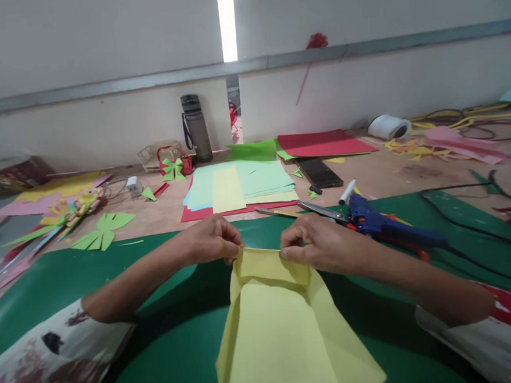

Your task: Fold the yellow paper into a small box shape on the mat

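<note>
The folded paper (278, 336) is of pale yellow colour, and the mat (170, 355) is dark green. The glue gun (389, 229) is blue. The left sleeve (88, 340) is white with brownish and black patches.

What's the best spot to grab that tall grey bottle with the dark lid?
Probably around the middle of the bottle, from the front right: it stands upright, its slim body suits wrapping, the pale wall is behind, and its dark strap hangs left.
</note>
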